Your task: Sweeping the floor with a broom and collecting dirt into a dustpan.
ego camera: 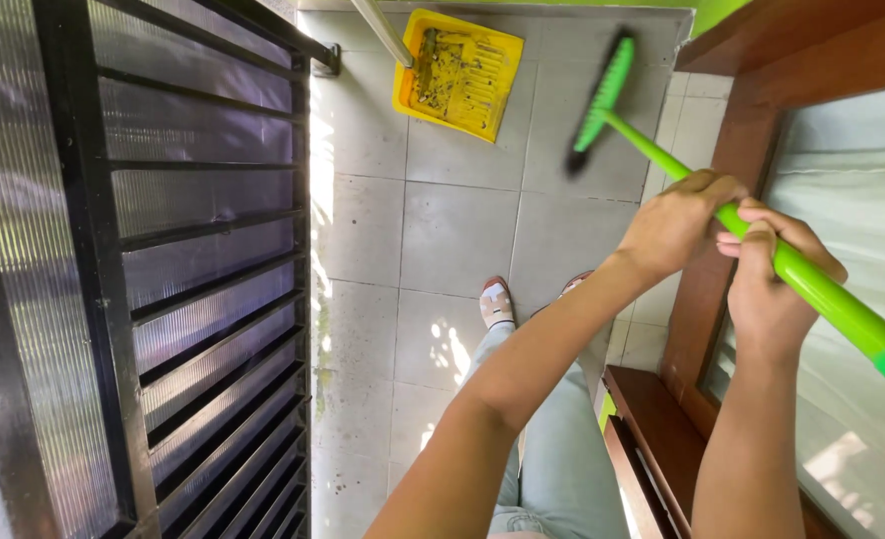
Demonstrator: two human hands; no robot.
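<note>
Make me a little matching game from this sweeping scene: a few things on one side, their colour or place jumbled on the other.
Things:
1. dustpan
2. broom
3. gate
4. window frame

Descriptions:
A. black bars, along the left side
B. green, handle gripped by the left hand and right hand
C. yellow, on the tiled floor at the far end, holding dirt
D. brown wood, on the right

Pairs: 1-C, 2-B, 3-A, 4-D
</note>
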